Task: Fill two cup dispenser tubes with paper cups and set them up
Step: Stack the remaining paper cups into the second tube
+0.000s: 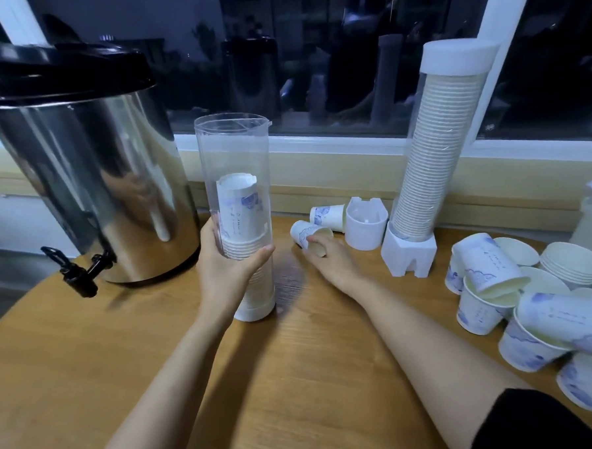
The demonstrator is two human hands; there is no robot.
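Both forearms reach forward over the counter (124, 370), the left hand (228, 265) wrapping the upright clear tube (232, 152), the right hand (329, 258) pinching a tipped paper cup (302, 231).

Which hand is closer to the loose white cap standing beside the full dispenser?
Right. The right hand grasps a fallen cup just left of the white cap; the left hand holds the clear tube farther left.

Clear plastic tube (232, 152) (glossy), wood table (296, 378)
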